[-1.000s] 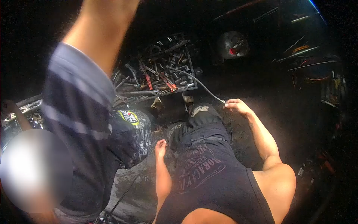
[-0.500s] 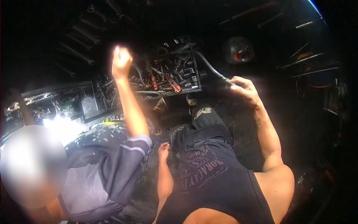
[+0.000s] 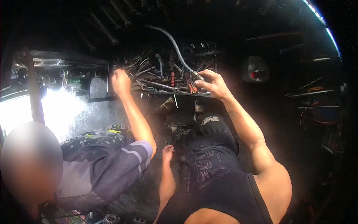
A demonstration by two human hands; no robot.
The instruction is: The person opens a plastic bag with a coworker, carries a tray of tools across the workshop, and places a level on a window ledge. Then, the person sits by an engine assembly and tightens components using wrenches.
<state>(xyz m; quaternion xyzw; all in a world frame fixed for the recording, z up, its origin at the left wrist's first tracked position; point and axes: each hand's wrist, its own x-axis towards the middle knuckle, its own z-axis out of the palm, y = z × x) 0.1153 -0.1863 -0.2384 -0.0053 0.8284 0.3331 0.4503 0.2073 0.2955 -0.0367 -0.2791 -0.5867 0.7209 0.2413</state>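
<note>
A grey flexible hose is pinched at its lower end by my right hand, and its far end reaches up and left into the dark. Beneath that hand lies a tray of tools with wrenches and sockets; red-handled pliers are just left of my fingers. My left hand hangs low beside my hip, fingers curled; whether anything small is in it cannot be made out.
On the left a co-worker in a grey shirt has one hand at the tray's left end. Wrenches lie at the upper left. A round clear container and long rods are on the right.
My right hand has moved left with the hose, now over the tray's right part. The co-worker's arm swept across the view earlier and has come down to the tray's left end.
</note>
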